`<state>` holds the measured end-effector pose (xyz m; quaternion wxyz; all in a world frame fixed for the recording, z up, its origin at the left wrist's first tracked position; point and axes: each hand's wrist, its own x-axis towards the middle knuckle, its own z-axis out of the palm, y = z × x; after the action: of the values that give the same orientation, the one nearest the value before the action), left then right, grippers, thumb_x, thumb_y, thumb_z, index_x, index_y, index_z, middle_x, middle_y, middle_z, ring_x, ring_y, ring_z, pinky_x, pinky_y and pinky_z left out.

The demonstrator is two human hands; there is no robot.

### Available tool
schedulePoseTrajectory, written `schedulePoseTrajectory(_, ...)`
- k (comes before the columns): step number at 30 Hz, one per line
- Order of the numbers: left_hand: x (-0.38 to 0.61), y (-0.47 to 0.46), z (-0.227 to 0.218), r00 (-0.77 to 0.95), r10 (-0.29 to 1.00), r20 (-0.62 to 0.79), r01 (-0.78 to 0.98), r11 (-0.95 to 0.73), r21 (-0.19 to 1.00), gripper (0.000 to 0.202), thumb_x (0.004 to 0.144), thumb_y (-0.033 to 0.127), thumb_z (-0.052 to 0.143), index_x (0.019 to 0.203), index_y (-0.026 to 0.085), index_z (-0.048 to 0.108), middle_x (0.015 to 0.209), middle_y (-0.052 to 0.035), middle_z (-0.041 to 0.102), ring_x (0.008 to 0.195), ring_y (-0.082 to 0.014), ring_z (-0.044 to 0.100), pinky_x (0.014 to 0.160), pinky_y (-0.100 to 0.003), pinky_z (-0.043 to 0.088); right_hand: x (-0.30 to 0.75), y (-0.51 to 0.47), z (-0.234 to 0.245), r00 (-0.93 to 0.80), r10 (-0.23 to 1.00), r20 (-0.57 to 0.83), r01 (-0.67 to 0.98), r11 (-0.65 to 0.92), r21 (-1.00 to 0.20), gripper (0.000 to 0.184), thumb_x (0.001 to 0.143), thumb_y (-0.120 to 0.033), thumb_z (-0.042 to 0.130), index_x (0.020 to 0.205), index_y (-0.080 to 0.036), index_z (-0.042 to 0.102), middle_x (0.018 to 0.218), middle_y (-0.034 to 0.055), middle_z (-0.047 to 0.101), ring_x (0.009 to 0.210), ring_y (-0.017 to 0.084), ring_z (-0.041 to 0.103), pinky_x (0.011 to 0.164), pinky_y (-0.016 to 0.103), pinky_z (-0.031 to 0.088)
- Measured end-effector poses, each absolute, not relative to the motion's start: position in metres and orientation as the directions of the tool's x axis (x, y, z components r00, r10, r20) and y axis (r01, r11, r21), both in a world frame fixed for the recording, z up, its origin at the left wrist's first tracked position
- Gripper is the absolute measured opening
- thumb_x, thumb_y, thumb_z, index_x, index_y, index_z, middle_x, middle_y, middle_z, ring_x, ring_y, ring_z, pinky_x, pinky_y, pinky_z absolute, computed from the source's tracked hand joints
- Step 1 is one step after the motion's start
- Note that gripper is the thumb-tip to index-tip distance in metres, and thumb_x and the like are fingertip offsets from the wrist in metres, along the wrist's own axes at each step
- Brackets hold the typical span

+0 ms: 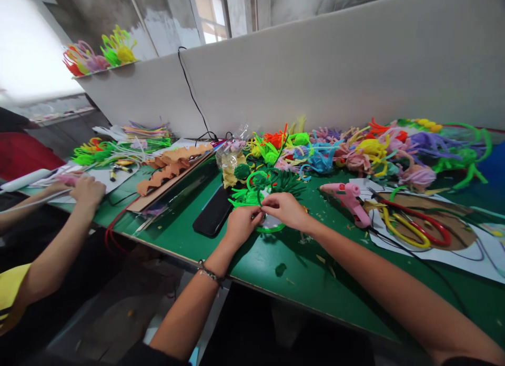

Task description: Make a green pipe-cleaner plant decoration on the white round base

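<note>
My left hand (241, 224) and my right hand (286, 211) meet over the green table (276, 261), fingers pinched together on a green pipe-cleaner piece (256, 190). A bright green ring of it (272, 229) curls under my right hand. The piece has dark and light green fuzzy stems spreading toward the back. A beaded bracelet (209, 273) sits on my left wrist.
A black phone (213, 212) lies left of my hands. A pink glue gun (349, 199), red and yellow scissors (414, 226) and brown card lie right. Colourful pipe-cleaner flowers (366, 150) pile along the white partition. Another person's hand (87, 190) works at far left.
</note>
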<state>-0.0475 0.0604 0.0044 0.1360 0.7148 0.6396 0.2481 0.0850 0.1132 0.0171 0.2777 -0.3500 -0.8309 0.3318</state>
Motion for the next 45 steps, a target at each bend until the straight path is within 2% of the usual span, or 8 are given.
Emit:
schedulePoseTrajectory(15,-0.047,0.06,0.003,0.067,0.982,0.174,0.842,-0.149,0.519,0.023,0.079,0.024,0.047,0.067,0.017,0.066,0.058,-0.001,0.065,0.052,-0.0116,0.054,0.05,-0.02,0.028,0.086,0.11,0.022,-0.567,0.801,0.194,0.451,0.499,-0.74,0.008,0.066,-0.013,0.057,0.059,-0.013,0.061,0.06,0.0008,0.06,0.056,0.009,0.05,0.052,0.02,0.035)
schedulePoseTrajectory(19,-0.048,0.06,0.002,0.059,0.982,0.178,0.846,-0.144,0.514,0.021,0.079,0.023,0.047,0.074,0.017,0.067,0.062,-0.0015,0.066,0.055,-0.0119,0.055,0.05,-0.02,0.029,0.085,0.112,0.02,-0.57,0.805,0.165,0.44,0.468,-0.766,0.008,0.067,-0.014,0.056,0.06,-0.013,0.061,0.059,0.0003,0.058,0.054,0.009,0.049,0.051,0.02,0.033)
schedulePoseTrajectory(25,-0.047,0.06,0.003,0.056,0.984,0.172,0.844,-0.139,0.518,0.02,0.078,0.021,0.048,0.073,0.017,0.067,0.059,0.0,0.065,0.051,-0.0107,0.054,0.05,-0.019,0.029,0.085,0.116,0.015,-0.599,0.794,0.107,0.392,0.407,-0.825,0.012,0.068,-0.018,0.054,0.059,-0.012,0.058,0.055,-0.0007,0.056,0.052,0.009,0.048,0.05,0.02,0.034)
schedulePoseTrajectory(31,-0.048,0.061,0.001,0.066,0.984,0.167,0.847,-0.144,0.512,0.02,0.078,0.022,0.048,0.07,0.017,0.066,0.063,-0.0006,0.067,0.056,-0.0114,0.056,0.051,-0.019,0.03,0.085,0.12,0.007,-0.599,0.796,0.091,0.349,0.362,-0.864,0.012,0.067,-0.021,0.054,0.059,-0.012,0.057,0.057,0.0004,0.056,0.056,0.011,0.049,0.051,0.021,0.035)
schedulePoseTrajectory(36,-0.049,0.061,0.0,0.058,0.983,0.175,0.856,-0.14,0.498,0.02,0.079,0.023,0.049,0.069,0.017,0.066,0.065,-0.0013,0.068,0.059,-0.0124,0.057,0.052,-0.02,0.029,0.085,0.119,0.009,-0.587,0.803,0.107,0.329,0.356,-0.875,0.009,0.066,-0.018,0.054,0.058,-0.013,0.056,0.057,-0.0008,0.054,0.056,0.01,0.047,0.051,0.021,0.034)
schedulePoseTrajectory(45,-0.051,0.061,-0.001,0.04,0.979,0.202,0.84,-0.142,0.523,0.016,0.076,0.023,0.052,0.079,0.018,0.067,0.071,-0.0016,0.069,0.061,-0.0123,0.057,0.052,-0.019,0.03,0.084,0.116,0.009,-0.573,0.809,0.13,0.318,0.366,-0.875,0.006,0.065,-0.015,0.054,0.06,-0.013,0.057,0.058,-0.0008,0.055,0.055,0.009,0.046,0.052,0.021,0.033)
